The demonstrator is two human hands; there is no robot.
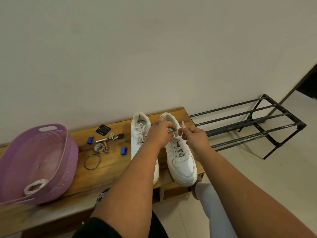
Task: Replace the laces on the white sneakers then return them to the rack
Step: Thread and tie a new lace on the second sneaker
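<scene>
Both white sneakers point(181, 158) lay lengthwise on the desk point(106, 170), toes toward the person, heels toward the wall. The left hand point(160, 133) and right hand point(194, 136) each pinched the lace point(182, 133).

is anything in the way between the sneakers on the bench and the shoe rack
Nothing visible. The two sneakers sit at the right end of the bench, and the rack stands just past that end with bare bars. Both hands, left and right, are pinching the lace.
</scene>
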